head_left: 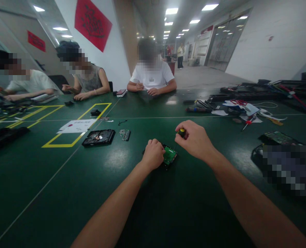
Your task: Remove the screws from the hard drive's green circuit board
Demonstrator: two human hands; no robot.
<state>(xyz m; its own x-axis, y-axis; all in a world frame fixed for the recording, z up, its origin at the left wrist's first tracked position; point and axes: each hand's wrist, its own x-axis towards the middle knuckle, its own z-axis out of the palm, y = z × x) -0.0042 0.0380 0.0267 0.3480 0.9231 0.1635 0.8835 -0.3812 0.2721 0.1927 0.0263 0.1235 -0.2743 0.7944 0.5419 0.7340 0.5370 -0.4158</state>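
A hard drive with a green circuit board (170, 155) lies on the dark green table in front of me. My left hand (154, 154) is closed over its left side, fingers gripping it and hiding part of the board. Above the drive's right edge, my right hand (191, 138) is wrapped round a screwdriver with a yellow and black handle (181, 132). Its thin shaft points down toward the board; whether the tip touches a screw is too small to tell.
Left of the drive are a small circuit board (125, 134), a black open casing (99, 137) and a white paper (76, 126) beside yellow tape. On the right lie a red screwdriver (248, 122), cables and a black device (277, 137). Several people sit across the table.
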